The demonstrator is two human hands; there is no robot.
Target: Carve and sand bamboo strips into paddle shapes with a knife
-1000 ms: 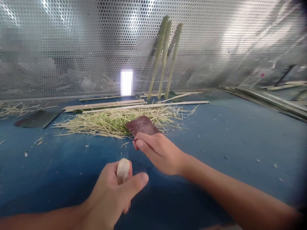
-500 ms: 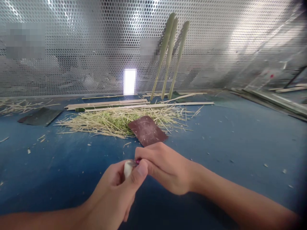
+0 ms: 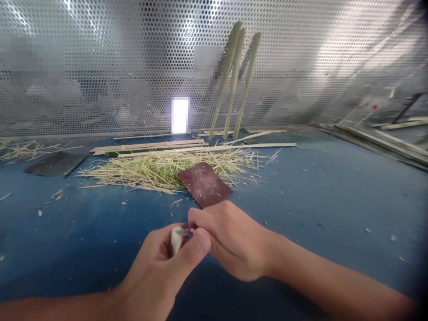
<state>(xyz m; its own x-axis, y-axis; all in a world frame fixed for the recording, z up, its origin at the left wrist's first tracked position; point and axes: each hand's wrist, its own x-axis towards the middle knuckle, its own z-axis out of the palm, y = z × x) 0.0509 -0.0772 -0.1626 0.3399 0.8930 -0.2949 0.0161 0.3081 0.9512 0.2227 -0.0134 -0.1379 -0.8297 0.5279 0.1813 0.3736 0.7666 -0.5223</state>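
Observation:
My left hand is closed around a small white piece with a smooth, rounded side. Most of that piece is hidden by my fingers and thumb. My right hand is a closed fist on a small knife; its short grey blade lies against the white piece, and a bit of purple handle shows at the fist. The left thumb presses by the right fingers, so both hands touch. Just beyond them lies a reddish-brown sheet of sandpaper.
A heap of pale green shavings lies behind the sandpaper, with long pale strips behind it. A dark sheet is at left. Three green blade-shaped sticks lean on the perforated metal panel. Small chips dot the blue table.
The left thumb has moved slightly to the right, and the right fist sits a little lower. More of the blade shows beside the white piece.

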